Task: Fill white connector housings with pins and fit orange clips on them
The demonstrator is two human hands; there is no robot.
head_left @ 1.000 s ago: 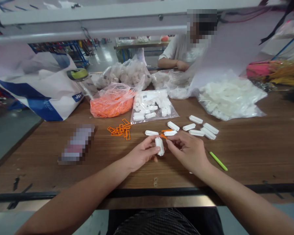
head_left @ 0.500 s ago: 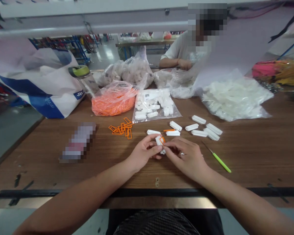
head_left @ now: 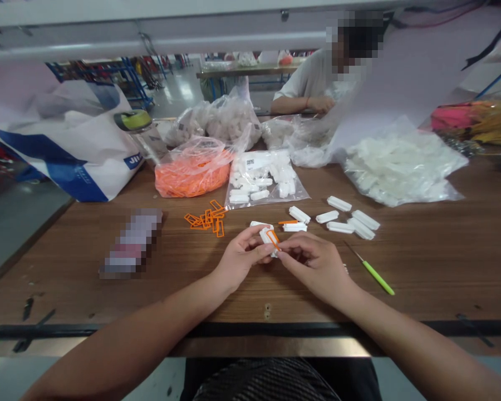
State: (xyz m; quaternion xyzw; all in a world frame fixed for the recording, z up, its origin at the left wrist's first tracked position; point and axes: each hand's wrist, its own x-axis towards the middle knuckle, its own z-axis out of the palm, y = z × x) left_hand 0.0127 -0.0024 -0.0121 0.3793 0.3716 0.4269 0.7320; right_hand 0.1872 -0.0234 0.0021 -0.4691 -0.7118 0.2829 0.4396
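Observation:
Between thumb and fingers my left hand [head_left: 245,252] grips a white ribbed plastic piece [head_left: 264,235], tilted above the table. My right hand [head_left: 313,257] pinches the lower end of a thin orange rectangular frame [head_left: 271,237], which lies against the face of the white piece; whether it is seated there I cannot tell. Just beyond my hands lie several loose white pieces [head_left: 328,217], one with an orange frame [head_left: 288,222] beside it. A pile of orange frames [head_left: 209,219] lies to the left. The lower part of the held piece is hidden by my fingers.
A green-handled pick [head_left: 378,277] lies to the right. Behind are a bag of orange frames [head_left: 194,172], a bag of white pieces [head_left: 250,184] and a large bag of pale parts [head_left: 401,161]. A bottle [head_left: 144,131] stands left, near a blurred object [head_left: 131,243]. A person [head_left: 303,89] sits opposite.
The white piece has shifted slightly left and up in my left hand. The orange frame now shows more of its length, and my right fingers hold its lower end.

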